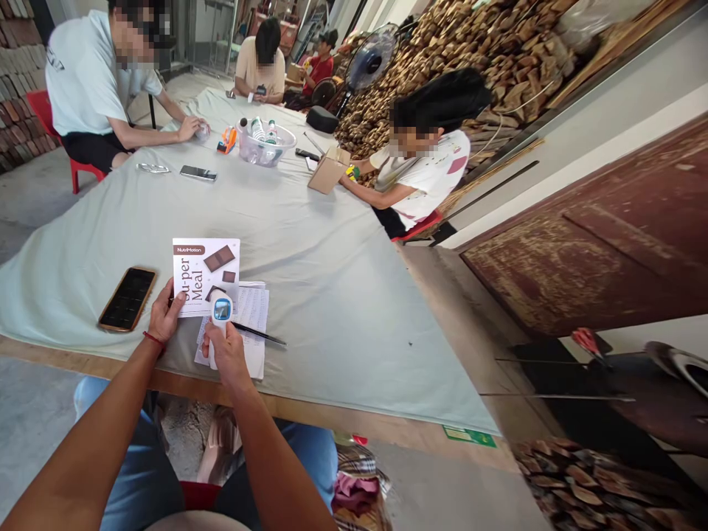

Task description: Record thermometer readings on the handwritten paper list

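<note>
Clearly, the white device [220,324] (screen [222,309] included) juts past the right grip [228,352].

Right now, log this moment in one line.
left hand: holds Su-per Meal package | right hand: holds white handheld device | pen: partly on papers
</note>
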